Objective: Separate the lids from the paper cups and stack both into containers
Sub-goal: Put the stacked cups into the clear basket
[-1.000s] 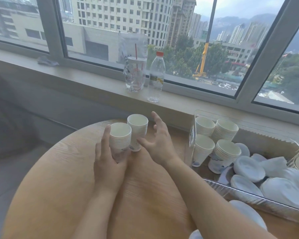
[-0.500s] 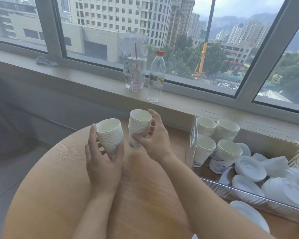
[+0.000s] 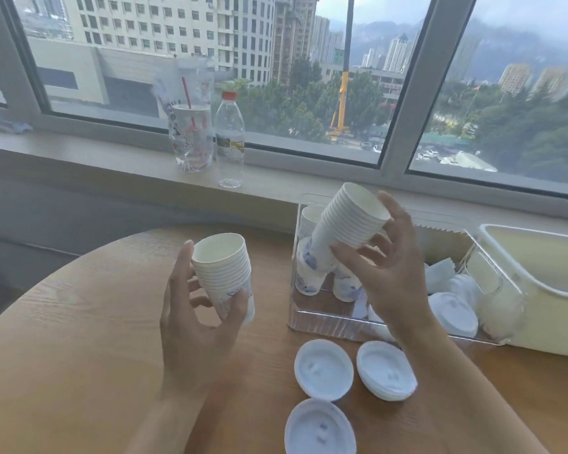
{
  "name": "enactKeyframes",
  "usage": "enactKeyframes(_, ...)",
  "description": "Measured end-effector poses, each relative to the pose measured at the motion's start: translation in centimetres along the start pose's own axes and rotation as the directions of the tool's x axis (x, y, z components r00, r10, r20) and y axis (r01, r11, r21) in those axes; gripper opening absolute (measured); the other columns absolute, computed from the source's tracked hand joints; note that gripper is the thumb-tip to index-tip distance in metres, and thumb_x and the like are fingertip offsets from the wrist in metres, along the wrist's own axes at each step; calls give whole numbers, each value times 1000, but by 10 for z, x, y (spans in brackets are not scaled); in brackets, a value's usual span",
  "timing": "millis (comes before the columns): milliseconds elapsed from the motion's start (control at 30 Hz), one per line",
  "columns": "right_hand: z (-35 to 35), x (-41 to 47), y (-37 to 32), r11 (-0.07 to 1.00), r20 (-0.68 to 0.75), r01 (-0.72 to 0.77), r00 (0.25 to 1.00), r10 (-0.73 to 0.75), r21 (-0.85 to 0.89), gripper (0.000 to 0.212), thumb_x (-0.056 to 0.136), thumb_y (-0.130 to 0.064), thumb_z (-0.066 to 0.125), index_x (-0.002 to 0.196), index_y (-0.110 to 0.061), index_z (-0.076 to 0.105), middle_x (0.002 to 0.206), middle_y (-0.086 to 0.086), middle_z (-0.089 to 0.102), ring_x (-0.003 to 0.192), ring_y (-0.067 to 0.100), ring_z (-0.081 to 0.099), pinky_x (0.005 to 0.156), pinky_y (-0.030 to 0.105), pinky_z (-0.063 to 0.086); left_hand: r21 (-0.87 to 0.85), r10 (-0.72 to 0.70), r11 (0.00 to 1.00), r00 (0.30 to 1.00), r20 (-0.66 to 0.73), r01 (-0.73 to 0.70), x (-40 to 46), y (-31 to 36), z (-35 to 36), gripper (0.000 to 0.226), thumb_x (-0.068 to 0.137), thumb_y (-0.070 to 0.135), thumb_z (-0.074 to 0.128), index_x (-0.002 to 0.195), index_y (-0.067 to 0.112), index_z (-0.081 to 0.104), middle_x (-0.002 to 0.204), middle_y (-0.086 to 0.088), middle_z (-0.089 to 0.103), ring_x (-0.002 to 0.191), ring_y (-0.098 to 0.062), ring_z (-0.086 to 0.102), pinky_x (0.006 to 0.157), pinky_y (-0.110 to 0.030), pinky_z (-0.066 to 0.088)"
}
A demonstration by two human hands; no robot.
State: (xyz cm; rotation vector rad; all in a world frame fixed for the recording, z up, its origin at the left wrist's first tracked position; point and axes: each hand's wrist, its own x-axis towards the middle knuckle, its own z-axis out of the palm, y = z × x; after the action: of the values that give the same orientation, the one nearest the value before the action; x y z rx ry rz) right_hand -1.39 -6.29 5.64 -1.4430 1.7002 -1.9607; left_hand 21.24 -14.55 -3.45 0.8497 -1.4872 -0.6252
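Head view, change: your right hand (image 3: 391,273) has lifted its cup stack (image 3: 348,224) off the table (image 3: 79,306) and tilted it over the clear container (image 3: 325,319); looks like drop-in is next.
R fingers: curled round stack's lower part.
L hand (image 3: 194,322): fingers pinch 2nd cup stack (image 3: 223,267), upright, above table, left of container.
Vs 0.5 s ago: both stacks were side by side near table centre; now well apart.
Lids (image 3: 323,368): three loose piles on table nr container; more inside w/ cups.
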Motion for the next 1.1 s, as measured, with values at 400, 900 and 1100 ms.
enactKeyframes(400,4,-35,53,982,153,-55,985,83,-179,83,76,-24,94,139,-43,44,129,-27,64,115,0,67,91,26,60,2,52,999,997,57,-52,-32,37,38,92,79,51,73,159,34,32,143,6,57,122,0,57,85,-9,47)
enactKeyframes(900,-4,-31,57,921,319,-2,938,137,-389,73,79,-47,85,139,-36,46,124,-19,68,108,1,67,93,33,60,48,146,987,981,129,-153,-43,35,49,88,79,48,75,155,24,37,134,8,63,115,7,60,78,-29,59)
enactKeyframes(1100,-50,-9,28,968,515,-69,837,187,-240,86,86,-41,81,159,-29,36,150,-19,54,139,-4,48,114,28,46,67,203,975,968,147,-214,-46,38,53,87,80,51,75,154,23,38,130,10,64,102,8,61,65,-45,63)
